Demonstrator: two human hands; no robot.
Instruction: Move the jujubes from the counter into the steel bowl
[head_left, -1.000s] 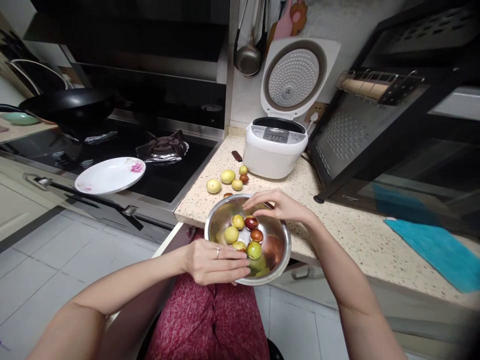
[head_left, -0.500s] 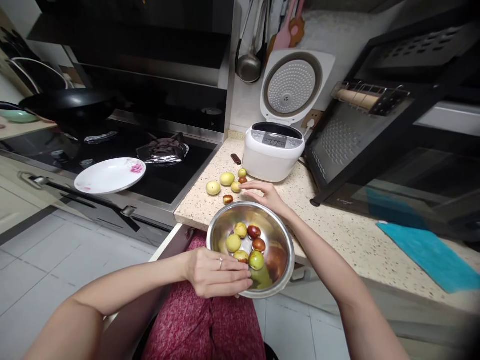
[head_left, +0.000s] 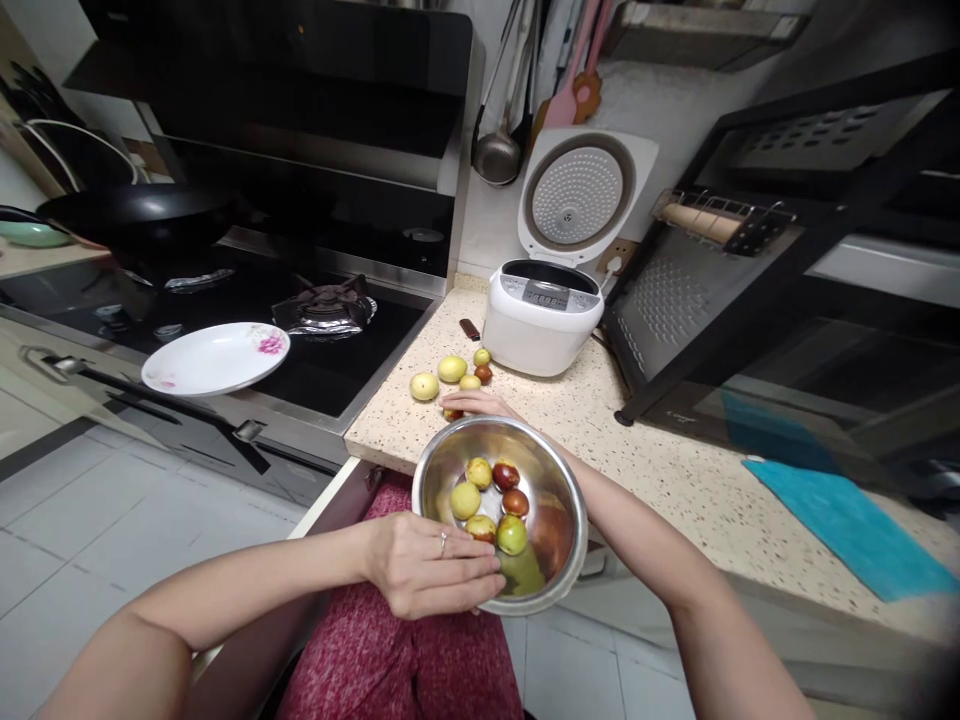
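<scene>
My left hand (head_left: pixel 439 565), a ring on one finger, grips the near left rim of a steel bowl (head_left: pixel 574 560). The bowl is tilted toward me at the counter's edge, with several green, yellow and red-brown jujubes (head_left: pixel 466 500) in it. Behind the far rim, my right hand (head_left: pixel 484 402) stretches its fingers over a brown jujube (head_left: pixel 452 413) on the counter. The rim hides part of this hand and the thumb does not show. Just beyond lie more jujubes (head_left: pixel 452 369), yellow-green ones and a brown one.
A white rice cooker (head_left: pixel 541 325) stands open at the back of the counter (head_left: pixel 645 470). An oven (head_left: pixel 757 300) and a teal cloth (head_left: pixel 847 525) are to the right. Left are the stove, a wok (head_left: pixel 139 215) and a floral plate (head_left: pixel 217 358) at its front edge. Below is an open drawer (head_left: pixel 330 500).
My right hand has moved left and nearer, from beside the yellow-green jujube to the brown one behind the bowl. My left hand still holds the bowl. The view has shifted slightly.
</scene>
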